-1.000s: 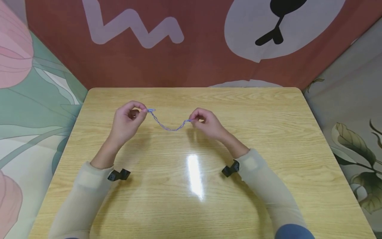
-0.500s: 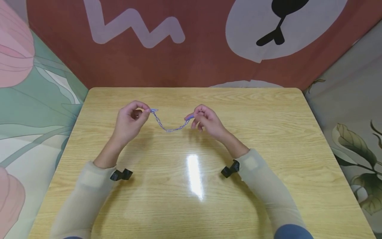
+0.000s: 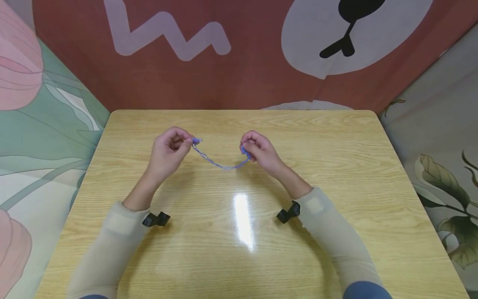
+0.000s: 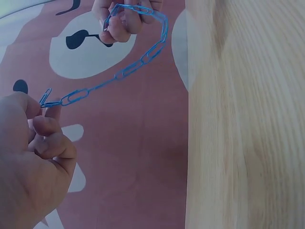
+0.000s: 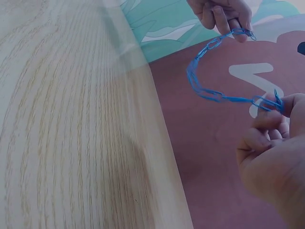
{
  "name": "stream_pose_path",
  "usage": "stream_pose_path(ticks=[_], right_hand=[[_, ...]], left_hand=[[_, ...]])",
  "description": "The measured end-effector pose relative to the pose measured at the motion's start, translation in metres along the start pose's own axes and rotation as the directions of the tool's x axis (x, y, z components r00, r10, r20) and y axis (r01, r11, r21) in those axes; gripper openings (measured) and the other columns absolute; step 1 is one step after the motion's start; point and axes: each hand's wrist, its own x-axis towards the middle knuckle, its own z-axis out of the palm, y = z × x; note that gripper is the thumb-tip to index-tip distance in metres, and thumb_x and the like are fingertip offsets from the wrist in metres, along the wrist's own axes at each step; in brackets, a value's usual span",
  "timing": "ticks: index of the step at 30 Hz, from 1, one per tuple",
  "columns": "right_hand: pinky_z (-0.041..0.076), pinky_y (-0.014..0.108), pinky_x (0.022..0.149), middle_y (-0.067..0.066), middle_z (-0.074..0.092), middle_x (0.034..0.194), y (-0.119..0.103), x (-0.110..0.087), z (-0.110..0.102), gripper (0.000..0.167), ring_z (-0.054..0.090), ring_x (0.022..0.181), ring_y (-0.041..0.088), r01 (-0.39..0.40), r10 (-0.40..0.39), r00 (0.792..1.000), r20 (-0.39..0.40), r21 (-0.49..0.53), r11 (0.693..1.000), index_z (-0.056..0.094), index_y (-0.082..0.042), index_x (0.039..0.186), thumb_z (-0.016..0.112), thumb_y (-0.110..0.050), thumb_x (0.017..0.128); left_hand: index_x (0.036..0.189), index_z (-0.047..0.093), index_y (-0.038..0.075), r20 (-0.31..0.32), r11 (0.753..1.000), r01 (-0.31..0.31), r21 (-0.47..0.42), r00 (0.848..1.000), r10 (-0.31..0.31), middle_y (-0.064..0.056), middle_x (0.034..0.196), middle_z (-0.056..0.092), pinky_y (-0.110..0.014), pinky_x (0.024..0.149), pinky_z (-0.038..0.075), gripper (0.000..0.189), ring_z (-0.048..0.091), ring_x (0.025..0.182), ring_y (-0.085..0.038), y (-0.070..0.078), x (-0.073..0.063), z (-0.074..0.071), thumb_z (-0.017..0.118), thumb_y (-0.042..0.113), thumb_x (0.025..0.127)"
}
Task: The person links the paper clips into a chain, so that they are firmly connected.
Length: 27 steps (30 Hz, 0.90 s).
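Observation:
A chain of linked blue paper clips [image 3: 225,167] sags in a curve between the two hands, above the table. My left hand [image 3: 168,149] pinches its left end between thumb and index finger, and one clip sticks out past the fingertips. At the other end, my right hand [image 3: 263,152] pinches a clip, with the chain dropping from below the fingers. Separate links of the paper clip chain [image 4: 128,69] show in the left wrist view. In the right wrist view the paper clip chain [image 5: 193,78] bows out between both hands.
Under the hands lies a wood-grain table [image 3: 201,245] with a bright light reflection. A red printed cloth [image 3: 246,83] hangs behind its far edge. Patterned cloths hang at both sides. Small black cameras sit at the left cuff [image 3: 156,219] and right cuff [image 3: 288,212].
My left hand has shifted slightly right with its end of the chain. My right fingers have changed their hold, and the clip there has turned downward. The sag has moved right and a little lower.

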Motion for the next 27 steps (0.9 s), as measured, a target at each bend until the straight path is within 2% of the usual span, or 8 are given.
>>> stream_pose_path(ticks=[6,12,16,21,27], right_hand=[[0.028,0.023,0.051,-0.001,0.054,0.076,-0.0008,-0.0001,0.0010,0.011,0.035,0.057,0.008,0.048,-0.049,0.999,-0.008,-0.050,0.998,0.057,0.006,0.100,0.047,0.002,0.102],[0.024,0.022,0.048,-0.002,0.070,0.107,0.0007,-0.0009,0.0004,0.014,0.030,0.051,0.008,0.058,-0.056,0.998,0.040,-0.039,0.998,0.057,-0.001,0.099,0.045,-0.003,0.106],[0.022,0.022,0.046,0.000,0.072,0.097,0.0014,-0.0014,0.0001,0.012,0.028,0.047,0.009,0.056,-0.056,0.996,0.076,-0.002,0.998,0.053,-0.003,0.103,0.042,-0.005,0.108],[0.028,0.020,0.050,0.002,0.064,0.088,0.0022,-0.0017,0.0006,0.010,0.037,0.056,0.008,0.027,-0.028,0.997,0.065,0.018,0.999,0.055,0.000,0.112,0.046,0.001,0.106],[0.035,0.019,0.053,0.007,0.061,0.083,0.0013,-0.0028,0.0025,0.011,0.043,0.059,0.009,-0.033,0.032,0.999,0.044,0.021,0.999,0.057,-0.002,0.099,0.049,0.003,0.105]], left_hand=[[0.095,0.063,-0.008,0.017,1.000,0.006,0.018,1.000,-0.006,-0.006,0.089,0.072,-0.022,0.046,0.030,0.005,0.038,0.053,-0.009,0.0004,-0.0006,0.0009,0.059,-0.007,0.098],[0.094,0.063,-0.008,0.029,1.000,0.012,0.020,0.999,-0.013,-0.008,0.090,0.072,-0.023,0.044,0.027,0.005,0.034,0.051,-0.008,0.0020,-0.0008,0.0018,0.060,-0.007,0.098],[0.093,0.063,-0.007,0.033,1.000,0.011,0.020,0.999,-0.012,-0.017,0.090,0.071,-0.022,0.044,0.027,0.005,0.034,0.051,-0.008,0.0020,-0.0008,0.0019,0.061,-0.006,0.098],[0.093,0.063,-0.009,0.029,1.000,0.008,0.017,1.000,-0.008,-0.012,0.088,0.071,-0.021,0.046,0.030,0.005,0.039,0.053,-0.007,0.0014,-0.0006,0.0029,0.061,-0.007,0.097],[0.093,0.063,-0.011,0.038,1.000,-0.016,0.010,0.999,0.015,-0.011,0.086,0.070,-0.020,0.046,0.031,0.004,0.041,0.054,-0.006,0.0008,-0.0001,0.0055,0.062,-0.008,0.096]])
